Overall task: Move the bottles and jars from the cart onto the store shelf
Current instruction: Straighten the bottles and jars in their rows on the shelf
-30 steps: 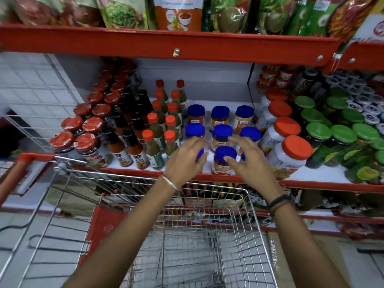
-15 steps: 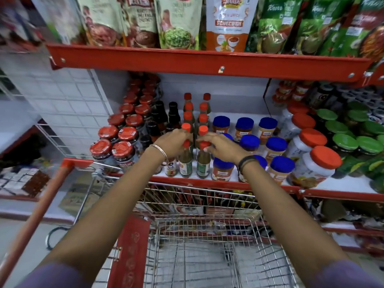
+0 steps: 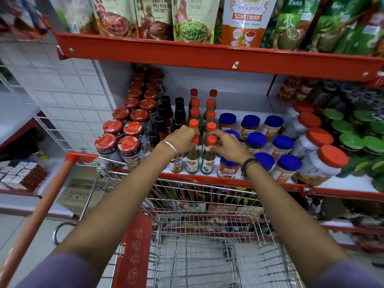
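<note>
Here, two slim glass bottles of green sauce stand upright at the front edge of the red-lipped store shelf point(image 3: 207, 179). Each has a narrow neck, an orange-red screw cap and a paper label. The left hand point(image 3: 182, 140) grips the neck of the left bottle point(image 3: 192, 161); the right hand point(image 3: 227, 147) grips the neck of the right bottle point(image 3: 207, 161). Just right of these bottles stand squat jars with blue lids point(image 3: 289, 163). Below the shelf edge sits the wire-mesh cart point(image 3: 207, 256).
</note>
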Motion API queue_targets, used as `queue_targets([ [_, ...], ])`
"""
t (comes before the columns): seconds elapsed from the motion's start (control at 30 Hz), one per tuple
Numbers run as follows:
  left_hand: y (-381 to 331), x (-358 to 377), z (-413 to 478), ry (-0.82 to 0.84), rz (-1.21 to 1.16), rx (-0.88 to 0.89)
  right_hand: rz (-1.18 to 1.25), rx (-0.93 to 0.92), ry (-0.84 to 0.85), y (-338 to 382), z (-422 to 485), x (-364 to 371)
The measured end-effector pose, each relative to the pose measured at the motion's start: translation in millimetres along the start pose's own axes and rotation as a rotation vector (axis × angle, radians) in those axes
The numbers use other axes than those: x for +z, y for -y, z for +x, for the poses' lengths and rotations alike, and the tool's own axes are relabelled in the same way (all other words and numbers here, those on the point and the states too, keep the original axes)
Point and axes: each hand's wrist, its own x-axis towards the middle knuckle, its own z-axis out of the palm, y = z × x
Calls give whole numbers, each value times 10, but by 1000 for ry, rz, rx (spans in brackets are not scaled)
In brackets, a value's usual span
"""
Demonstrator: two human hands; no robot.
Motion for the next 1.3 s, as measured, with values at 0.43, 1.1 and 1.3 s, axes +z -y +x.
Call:
queue_targets([
  [0.43, -48, -12, -34, 53, 21, 11, 30, 24, -70, -40, -88, 114],
  [1.1, -211, -28, -403, -167, -31, -54, 309, 57, -153, -52, -375, 141],
  [1.3, -716, 287, -653, -442, -349, 148, 518, 132, -515, -379, -1029, 203],
])
